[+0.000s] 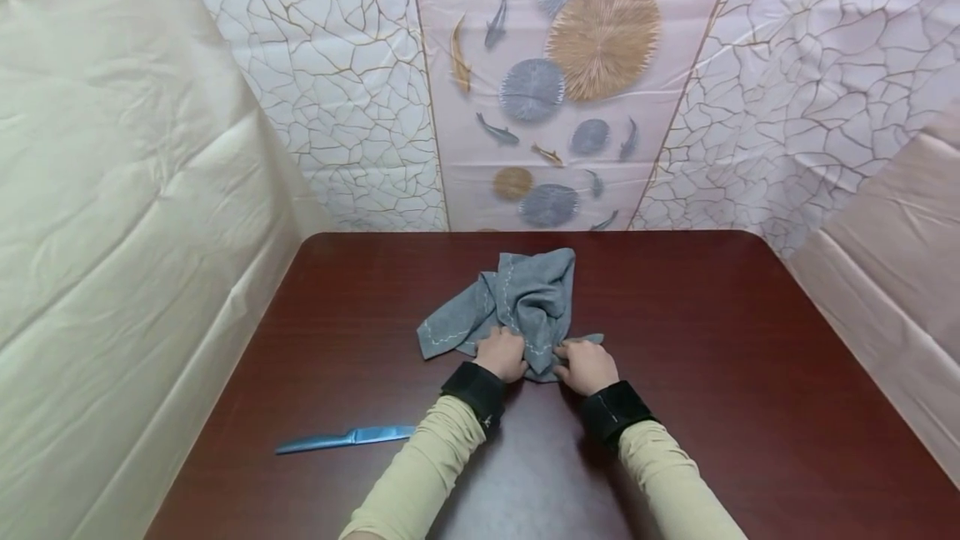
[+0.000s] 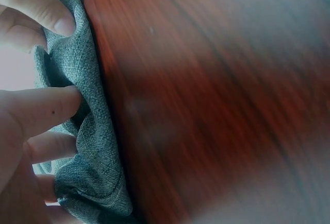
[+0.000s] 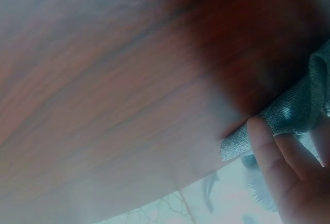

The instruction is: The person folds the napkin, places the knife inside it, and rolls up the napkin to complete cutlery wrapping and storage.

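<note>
A crumpled grey cloth (image 1: pixel 536 294) with pale stitched lines lies bunched on the table, one flap spread to the left. My left hand (image 1: pixel 502 354) grips its near left edge. In the left wrist view, the thumb presses on the near side of the cloth (image 2: pixel 95 131), and the other fingers go behind it. At the near right edge, my right hand (image 1: pixel 588 367) pinches the cloth; a small corner sticks out past that hand. The right wrist view shows the right hand (image 3: pixel 289 177) against the cloth (image 3: pixel 289 110), partly cut off by the frame.
A blue knife (image 1: pixel 345 438) lies on the dark red-brown table (image 1: pixel 750 357), left of my left forearm, its right end reaching the sleeve. Patterned sheeting (image 1: pixel 352 65) hangs behind the table's far edge, and plain pale sheets (image 1: pixel 135 190) flank both sides.
</note>
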Tool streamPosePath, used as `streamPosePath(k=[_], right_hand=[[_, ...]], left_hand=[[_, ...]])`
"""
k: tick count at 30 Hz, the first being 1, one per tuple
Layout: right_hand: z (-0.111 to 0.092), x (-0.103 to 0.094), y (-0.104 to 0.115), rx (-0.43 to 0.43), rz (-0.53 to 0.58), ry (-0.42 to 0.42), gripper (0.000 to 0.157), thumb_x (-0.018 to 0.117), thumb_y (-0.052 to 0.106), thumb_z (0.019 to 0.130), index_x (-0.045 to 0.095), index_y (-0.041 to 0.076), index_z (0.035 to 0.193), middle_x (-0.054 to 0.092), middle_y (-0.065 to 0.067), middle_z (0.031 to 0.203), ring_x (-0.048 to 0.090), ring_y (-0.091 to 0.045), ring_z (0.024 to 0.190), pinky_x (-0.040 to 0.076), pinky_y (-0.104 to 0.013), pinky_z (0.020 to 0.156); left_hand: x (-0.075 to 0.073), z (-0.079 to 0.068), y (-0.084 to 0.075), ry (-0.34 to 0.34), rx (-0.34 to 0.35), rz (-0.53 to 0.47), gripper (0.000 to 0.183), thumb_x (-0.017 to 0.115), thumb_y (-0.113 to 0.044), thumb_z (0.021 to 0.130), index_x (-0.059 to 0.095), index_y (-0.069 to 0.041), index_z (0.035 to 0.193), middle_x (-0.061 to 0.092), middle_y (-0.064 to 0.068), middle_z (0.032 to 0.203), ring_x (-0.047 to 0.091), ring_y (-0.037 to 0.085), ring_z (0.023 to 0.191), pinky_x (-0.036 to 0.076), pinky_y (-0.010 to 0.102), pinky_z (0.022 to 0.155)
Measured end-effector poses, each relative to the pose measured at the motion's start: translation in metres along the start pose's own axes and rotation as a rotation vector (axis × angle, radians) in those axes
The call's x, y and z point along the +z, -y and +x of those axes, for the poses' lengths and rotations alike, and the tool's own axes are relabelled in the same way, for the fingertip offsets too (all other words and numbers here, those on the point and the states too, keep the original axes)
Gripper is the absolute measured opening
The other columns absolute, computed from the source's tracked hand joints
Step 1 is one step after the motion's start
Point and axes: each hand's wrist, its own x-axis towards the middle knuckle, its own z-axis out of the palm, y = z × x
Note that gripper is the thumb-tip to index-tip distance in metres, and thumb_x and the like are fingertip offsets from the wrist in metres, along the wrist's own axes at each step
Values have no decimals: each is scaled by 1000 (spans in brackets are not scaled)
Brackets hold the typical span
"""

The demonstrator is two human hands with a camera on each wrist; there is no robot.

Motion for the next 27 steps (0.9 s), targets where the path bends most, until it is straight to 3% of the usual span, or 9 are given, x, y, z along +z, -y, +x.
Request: streamPosePath(k=[5,10,15,19,24,27], right_hand=[[1,0,0,-6,-7,1,28,73,15,74,71,5,100,64,-14,106,61,-31,90,49,-42,70],[6,-8,0,58,-3,50,26,70,15,74,71,7,99,66,-14,95,62,-30,77,49,-42,62],[19,-11,4,102,-24,-73,18,66,25,74,69,8,79,59,-11,76,54,-30,70,44,-46,60],[27,-2,9,28,-62,-127,30,72,34,73,62,6,75,52,-9,73,50,-30,72,43,-46,60],[32,8,3,-46,-74,-208,15,70,10,68,56,7,64,47,-10,65,49,-30,61,40,-44,49],[34,7,-8,-15,-58,-225,16,65,4,68,52,7,60,49,-11,63,50,-32,58,40,-45,48]], left_hand=[[3,0,1,-21,1,2,31,61,-33,85,65,-11,105,55,15,104,49,31,100,47,51,65],[2,1,7,-21,60,-48,36,63,-33,84,62,-12,113,56,13,108,51,30,101,48,47,69],[1,5,19,-43,120,-126,46,65,-24,83,53,-11,125,59,9,111,56,23,101,47,37,77],[2,7,28,-91,139,-147,32,64,-16,83,56,-7,113,63,10,97,61,23,88,49,34,69],[2,8,43,-140,148,-162,8,64,-11,82,56,-11,84,57,2,73,56,15,64,43,27,55],[3,8,56,-162,132,-161,15,66,-13,82,55,-13,72,53,-2,67,53,12,61,41,26,54]])
